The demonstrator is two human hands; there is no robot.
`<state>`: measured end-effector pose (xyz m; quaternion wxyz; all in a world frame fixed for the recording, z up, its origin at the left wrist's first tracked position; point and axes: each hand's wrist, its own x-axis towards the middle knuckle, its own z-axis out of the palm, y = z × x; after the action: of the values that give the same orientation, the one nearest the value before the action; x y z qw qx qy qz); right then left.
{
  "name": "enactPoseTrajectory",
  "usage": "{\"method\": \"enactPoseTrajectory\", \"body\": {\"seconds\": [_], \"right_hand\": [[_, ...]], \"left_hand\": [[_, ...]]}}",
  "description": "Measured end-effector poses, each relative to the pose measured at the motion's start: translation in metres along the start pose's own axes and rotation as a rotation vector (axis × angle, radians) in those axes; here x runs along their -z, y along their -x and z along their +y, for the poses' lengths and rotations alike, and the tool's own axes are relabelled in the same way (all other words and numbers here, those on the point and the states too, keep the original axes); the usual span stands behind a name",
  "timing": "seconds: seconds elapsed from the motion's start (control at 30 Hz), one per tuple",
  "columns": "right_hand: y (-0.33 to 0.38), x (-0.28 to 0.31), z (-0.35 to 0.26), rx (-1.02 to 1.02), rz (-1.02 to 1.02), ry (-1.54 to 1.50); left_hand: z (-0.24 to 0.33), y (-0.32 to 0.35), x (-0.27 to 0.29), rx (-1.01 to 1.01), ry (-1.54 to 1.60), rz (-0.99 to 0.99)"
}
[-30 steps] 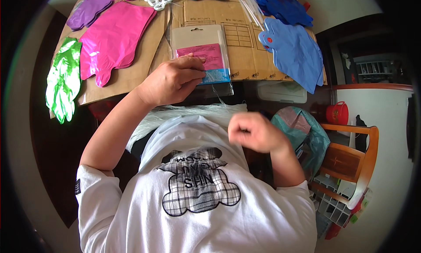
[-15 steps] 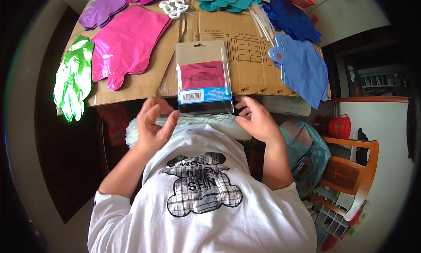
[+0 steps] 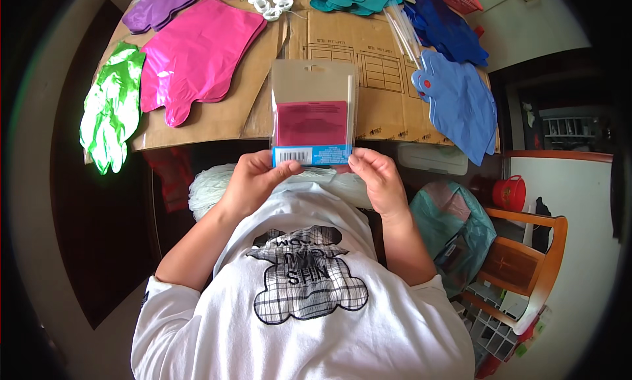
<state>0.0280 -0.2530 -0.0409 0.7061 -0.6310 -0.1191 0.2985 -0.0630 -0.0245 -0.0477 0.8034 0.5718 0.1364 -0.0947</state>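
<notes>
A flat clear plastic packet (image 3: 311, 125) with a folded magenta foil sheet inside is between my hands, at the near edge of the cardboard. It has a hang hole at its far end and a blue band with a barcode at its near end. My left hand (image 3: 255, 182) grips the near left corner, thumb on top over the blue band. At the near right corner, my right hand (image 3: 383, 186) pinches the packet between thumb and fingers. The fingers under the packet are mostly hidden.
Flat foil balloons lie on the cardboard-topped table (image 3: 257, 110): pink (image 3: 197, 54), shiny green (image 3: 112, 110), purple (image 3: 158, 8), teal (image 3: 345, 1), dark blue (image 3: 451, 31) and light blue (image 3: 461, 107). White ribbon rolls (image 3: 270, 3) and clear straws (image 3: 403, 31) lie among them. A wooden chair (image 3: 513, 265) stands right.
Both hands have closed from loosely curled fingers onto the packet's near corners. The packet's near end now sits in their grip. The whole view has shifted slightly.
</notes>
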Motion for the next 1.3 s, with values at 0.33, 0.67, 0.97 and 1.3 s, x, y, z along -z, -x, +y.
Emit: {"method": "enactPoseTrajectory", "body": {"seconds": [0.33,0.67,0.97,1.3], "right_hand": [[0.017,-0.001,-0.024,0.594,-0.124,0.589],[0.022,-0.001,-0.015,0.629,-0.066,0.756],[0.019,0.001,-0.013,0.785,-0.069,0.866],[0.015,-0.004,-0.009,0.051,-0.014,0.472]], "left_hand": [[0.011,0.022,0.008,-0.465,-0.476,-0.114],[0.017,0.021,-0.001,-0.424,-0.772,-0.072],[0.002,0.016,0.004,-0.728,-0.886,-0.08],[0.006,0.014,-0.002,-0.163,-0.46,-0.036]]}}
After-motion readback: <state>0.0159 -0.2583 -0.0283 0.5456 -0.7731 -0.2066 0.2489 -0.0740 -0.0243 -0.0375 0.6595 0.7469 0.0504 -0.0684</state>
